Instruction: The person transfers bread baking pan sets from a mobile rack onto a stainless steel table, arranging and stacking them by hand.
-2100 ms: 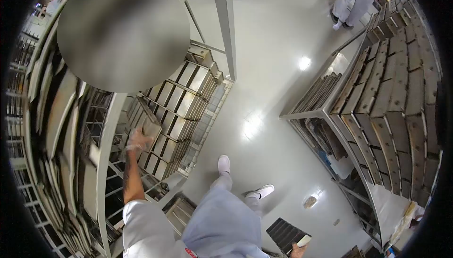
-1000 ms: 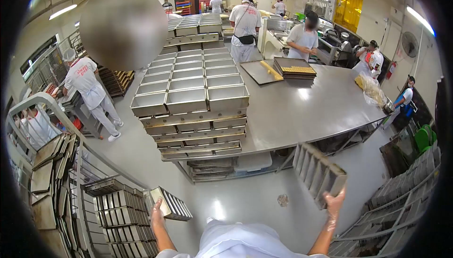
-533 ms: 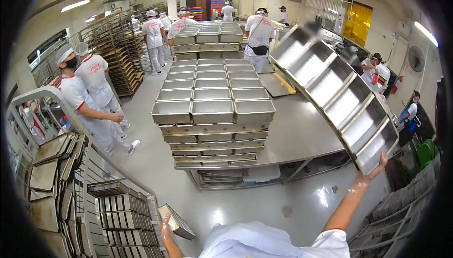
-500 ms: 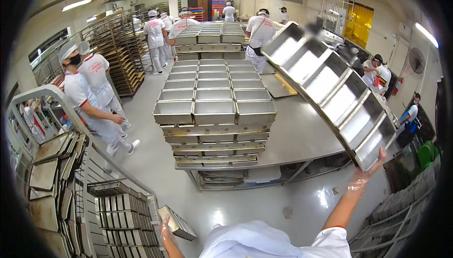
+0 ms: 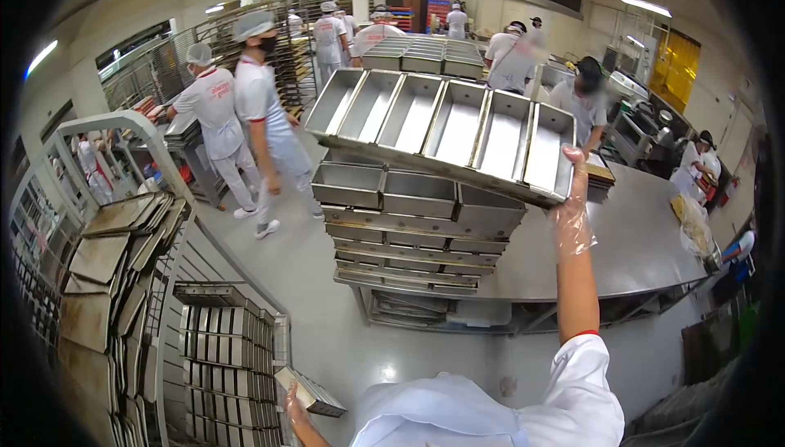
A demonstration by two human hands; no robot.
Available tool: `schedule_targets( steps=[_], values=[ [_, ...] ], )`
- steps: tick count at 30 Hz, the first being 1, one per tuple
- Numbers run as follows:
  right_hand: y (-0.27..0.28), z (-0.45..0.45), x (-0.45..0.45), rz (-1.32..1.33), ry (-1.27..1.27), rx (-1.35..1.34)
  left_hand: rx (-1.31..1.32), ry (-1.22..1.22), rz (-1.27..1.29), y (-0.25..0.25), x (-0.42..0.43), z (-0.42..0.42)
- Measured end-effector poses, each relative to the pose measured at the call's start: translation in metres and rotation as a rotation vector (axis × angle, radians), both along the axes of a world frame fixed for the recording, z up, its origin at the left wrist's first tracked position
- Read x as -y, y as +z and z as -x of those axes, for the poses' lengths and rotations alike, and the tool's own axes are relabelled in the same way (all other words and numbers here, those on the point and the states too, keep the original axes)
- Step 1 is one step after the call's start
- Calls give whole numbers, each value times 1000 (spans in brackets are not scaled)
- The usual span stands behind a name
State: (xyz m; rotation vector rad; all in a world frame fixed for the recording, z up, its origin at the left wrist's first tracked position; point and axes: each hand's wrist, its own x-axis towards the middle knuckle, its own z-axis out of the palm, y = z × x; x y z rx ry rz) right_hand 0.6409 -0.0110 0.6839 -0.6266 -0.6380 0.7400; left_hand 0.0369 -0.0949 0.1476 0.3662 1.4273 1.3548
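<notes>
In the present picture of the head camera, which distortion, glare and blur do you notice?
Head view: strong fisheye distortion, with black corners and the front edge of the steel table bowed; same view: glare whitens the insides of the joined pans in the right hand, and a bright reflection marks the floor; also there, a hazy patch smears one worker.

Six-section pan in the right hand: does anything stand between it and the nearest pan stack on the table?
Nothing visible does. The right hand holds the six-section pan by one end, and in this view it covers part of the nearest pan stack; what lies behind it is hidden.
</notes>
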Motion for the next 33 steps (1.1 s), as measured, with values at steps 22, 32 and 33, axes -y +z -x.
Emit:
schedule_targets(
  steps=[22,32,33],
  values=[
    [-37,-50,-68,335,259,-78,7,220,21,16,65,-48],
    [-40,-98,-66,495,278,95,-59,166,42,26,41,-64],
    [-35,-98,-61,514,276,174,-63,167,46,27,40,-64]
  ],
)
